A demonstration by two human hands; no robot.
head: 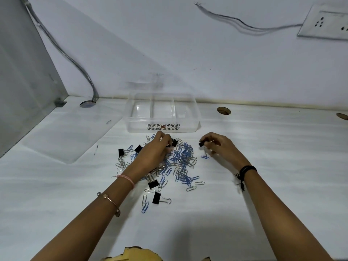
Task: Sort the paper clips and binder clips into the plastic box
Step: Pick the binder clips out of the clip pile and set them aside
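Desk, white, fills most of the frame. On it at the left lies a flat clear lid. The plastic box stands at upper centre against the wall. Its long axis runs left to right across the frame, its three compartments sit side by side, and its patterned label faces me. Just below the box spreads the pile of paper clips, blue and silver, pointing every way. My left forearm comes up from the lower left corner on a slant, and my left hand rests palm down over the pile's upper part. Its fingertips curl round a black binder clip at the edge nearest the box. My right forearm slants in from the lower right. My right hand hovers right of the pile, where thumb and forefinger pinch a small binder clip, its black body pointing left toward the pile. Loose binder clips lie at the pile's left edge and lower edge, the lower one with its wire handles pointing right. A lone blue paper clip lies under my right hand, long axis left to right.
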